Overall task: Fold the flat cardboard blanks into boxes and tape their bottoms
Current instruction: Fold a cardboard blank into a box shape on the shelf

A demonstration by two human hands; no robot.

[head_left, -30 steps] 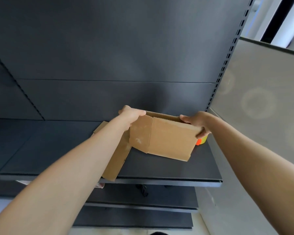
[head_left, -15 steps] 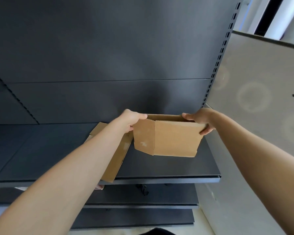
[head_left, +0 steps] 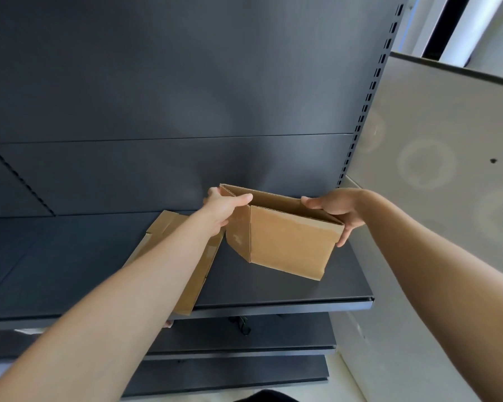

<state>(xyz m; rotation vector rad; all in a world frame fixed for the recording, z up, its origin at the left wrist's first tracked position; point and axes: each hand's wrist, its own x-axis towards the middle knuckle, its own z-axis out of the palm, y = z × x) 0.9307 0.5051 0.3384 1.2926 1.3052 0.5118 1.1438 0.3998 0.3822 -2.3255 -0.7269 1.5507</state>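
Cardboard box: brown corrugated, opened into a box shape (head_left: 288, 242), held up between your two hands above the dark shelf (head_left: 288, 288); it is tilted, its lower right corner dipping toward the shelf, and whether that corner touches the shelf cannot be told.
Left hand: your left hand (head_left: 225, 206) clamps the box's top left corner, thumb lying over the near rim, the other fingers hidden behind the far wall.
Right hand: your right hand (head_left: 336, 208) grips the top right corner, thumb pointing inward along the rim, the fingers (head_left: 344, 235) wrapped down the outer right wall.
Box against your hands: the open mouth runs between the two hands, the near wall hangs below both of them, and a side panel bearing a pale scuff sits just beneath your left hand.
Flat blanks: brown flat cardboard blanks (head_left: 198, 274) lie on the shelf under your left forearm, down and to the left of the left hand, their near end overhanging the shelf's front edge; they are apart from the held box.
Shelf back: a dark panel (head_left: 186, 97) rises beyond both hands, with a slotted upright (head_left: 360, 120) above your right hand.
Side panel: a pale grey board (head_left: 447, 169) stands outward of your right forearm.
Lower shelves: two more dark shelves (head_left: 244, 335) sit below your arms.
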